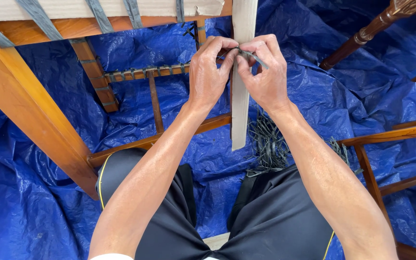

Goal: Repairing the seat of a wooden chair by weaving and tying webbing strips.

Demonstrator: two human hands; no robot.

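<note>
Two hands (239, 67) pinching grey strap (252, 57) at pale slat (240, 96).

No packages, labels, signs or screens in your view. Closest thing: plain pale cardboard sheet (121, 7) along the top edge, unprinted, crossed by grey straps (99, 14).

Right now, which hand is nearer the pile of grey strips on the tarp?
Right. The right hand is up at the pale slat, almost directly above the pile of grey strips; the left hand is beside it, further from the pile.
</note>
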